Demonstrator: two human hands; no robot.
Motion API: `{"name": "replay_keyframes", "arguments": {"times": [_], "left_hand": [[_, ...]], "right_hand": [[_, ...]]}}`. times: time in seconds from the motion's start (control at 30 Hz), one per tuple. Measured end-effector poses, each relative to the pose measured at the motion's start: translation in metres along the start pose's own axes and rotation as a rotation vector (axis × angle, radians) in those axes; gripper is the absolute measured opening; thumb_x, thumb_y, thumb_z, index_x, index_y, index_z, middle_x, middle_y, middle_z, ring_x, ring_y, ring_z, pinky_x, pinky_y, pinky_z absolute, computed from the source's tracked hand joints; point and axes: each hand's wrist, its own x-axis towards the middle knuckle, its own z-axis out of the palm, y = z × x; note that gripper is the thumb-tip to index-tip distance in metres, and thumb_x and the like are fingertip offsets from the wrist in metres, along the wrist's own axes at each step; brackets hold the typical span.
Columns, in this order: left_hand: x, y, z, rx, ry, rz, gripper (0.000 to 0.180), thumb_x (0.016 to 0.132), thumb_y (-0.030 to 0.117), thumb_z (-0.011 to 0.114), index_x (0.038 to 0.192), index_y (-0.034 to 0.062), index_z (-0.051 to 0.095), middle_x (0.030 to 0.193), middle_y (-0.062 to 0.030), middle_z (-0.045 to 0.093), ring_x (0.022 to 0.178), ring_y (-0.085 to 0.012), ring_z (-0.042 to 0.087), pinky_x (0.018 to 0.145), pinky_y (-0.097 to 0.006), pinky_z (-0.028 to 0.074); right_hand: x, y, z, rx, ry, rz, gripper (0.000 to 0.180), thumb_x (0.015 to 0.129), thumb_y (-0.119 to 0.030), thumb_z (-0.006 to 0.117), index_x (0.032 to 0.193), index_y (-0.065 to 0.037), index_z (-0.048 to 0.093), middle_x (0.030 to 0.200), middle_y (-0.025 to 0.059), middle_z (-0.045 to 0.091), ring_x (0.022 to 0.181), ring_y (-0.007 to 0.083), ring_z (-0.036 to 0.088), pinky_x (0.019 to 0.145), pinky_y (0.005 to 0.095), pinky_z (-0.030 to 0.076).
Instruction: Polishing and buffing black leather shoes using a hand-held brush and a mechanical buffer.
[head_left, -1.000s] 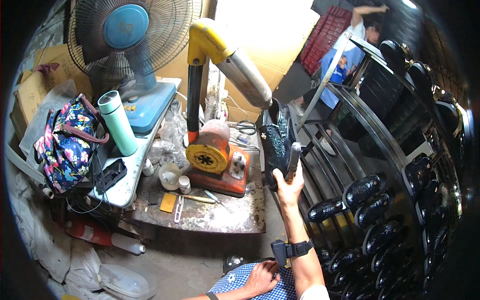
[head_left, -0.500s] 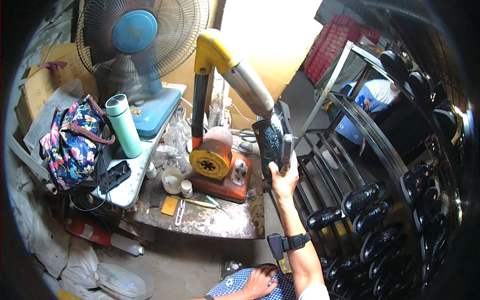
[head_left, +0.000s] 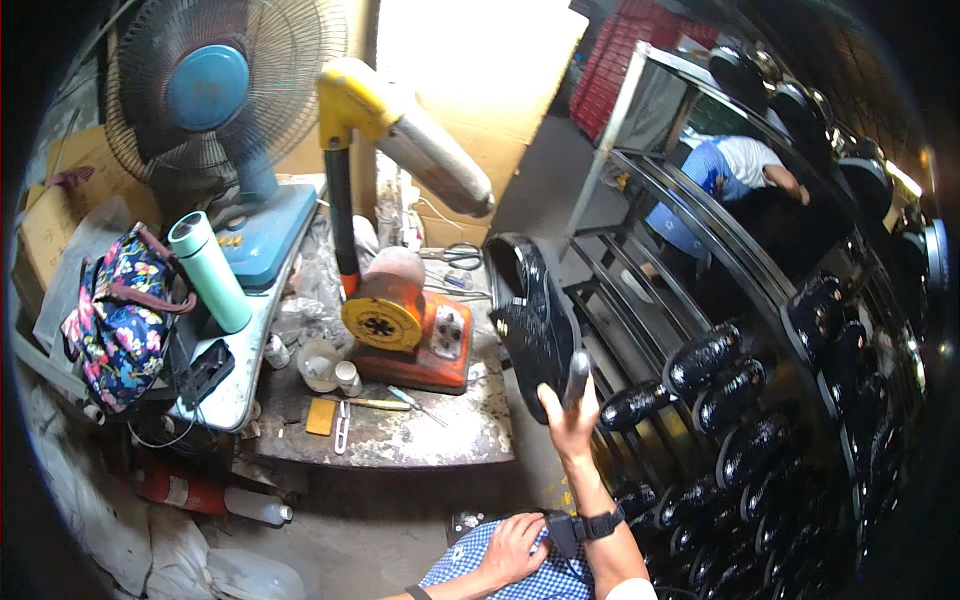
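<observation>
My right hand [head_left: 573, 422] is closed around the lower end of a black shoe [head_left: 538, 320], held out beyond the bench's right edge. The shoe stands nearly upright with its opening turned toward the bench. Above and left of it, apart from it, ends the metal nozzle [head_left: 445, 165] of a machine with a yellow elbow pipe [head_left: 350, 95] and an orange base [head_left: 440, 345]. My left hand [head_left: 515, 550] lies flat on the blue checked apron [head_left: 470, 560] over my lap, fingers stretched out and holding nothing.
A bench [head_left: 400, 440] carries scissors [head_left: 455, 256], a sponge [head_left: 321, 417] and small tools. At left are a fan [head_left: 208, 88], a mint bottle [head_left: 212, 272] and a flowered bag [head_left: 118, 325]. Metal racks [head_left: 700, 235] with several black shoes [head_left: 702, 357] stand right; a person [head_left: 690, 190] bends behind them.
The shoe in my right hand has come down and away from the nozzle's end, and its opening now shows. The whole view has shifted slightly. My left hand stays on the apron.
</observation>
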Motion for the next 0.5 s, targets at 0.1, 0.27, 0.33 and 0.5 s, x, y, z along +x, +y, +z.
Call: {"name": "replay_keyframes", "arguments": {"times": [0.1, 0.27, 0.33, 0.5], "left_hand": [[0.001, 0.0, -0.001, -0.028, -0.008, -0.016, 0.033, 0.071, 0.017, 0.06, 0.101, 0.0022, 0.057, 0.106, -0.0114, 0.057, 0.1, -0.0274, 0.052, 0.086, -0.039, 0.042], [0.009, -0.003, -0.001, -0.035, -0.03, -0.008, 0.032, 0.069, 0.013, 0.059, 0.098, 0.0012, 0.056, 0.104, -0.0141, 0.057, 0.098, -0.0305, 0.053, 0.084, -0.039, 0.041], [0.012, -0.003, -0.004, -0.023, -0.03, -0.013, 0.032, 0.068, 0.012, 0.058, 0.098, 0.0012, 0.056, 0.104, -0.0142, 0.057, 0.097, -0.0311, 0.052, 0.084, -0.04, 0.041], [0.014, 0.002, 0.002, 0.006, -0.104, -0.034, 0.034, 0.07, 0.012, 0.059, 0.102, 0.0019, 0.056, 0.108, -0.0128, 0.055, 0.102, -0.0307, 0.05, 0.09, -0.041, 0.037]], "right_hand": [[-0.052, -0.002, -0.056, -0.133, -0.04, 0.136, 0.069, 0.069, -0.003, 0.07, 0.129, 0.001, 0.036, 0.078, 0.004, 0.058, 0.067, 0.012, 0.053, 0.064, 0.0251, 0.046], [-0.14, -0.003, -0.15, 0.125, 0.027, 0.524, 0.066, 0.069, -0.001, 0.067, 0.128, 0.004, 0.036, 0.122, 0.0153, 0.047, 0.111, 0.021, 0.047, 0.096, 0.0308, 0.035], [-0.169, -0.012, -0.174, 0.273, 0.182, 0.702, 0.066, 0.069, 0.003, 0.063, 0.128, 0.004, 0.035, 0.124, 0.0123, 0.046, 0.112, 0.0199, 0.045, 0.098, 0.0316, 0.033], [-0.228, -0.016, -0.216, 0.274, 0.605, 0.887, 0.067, 0.068, 0.009, 0.06, 0.129, 0.007, 0.032, 0.122, 0.013, 0.046, 0.109, 0.0201, 0.047, 0.096, 0.0311, 0.035]]}}
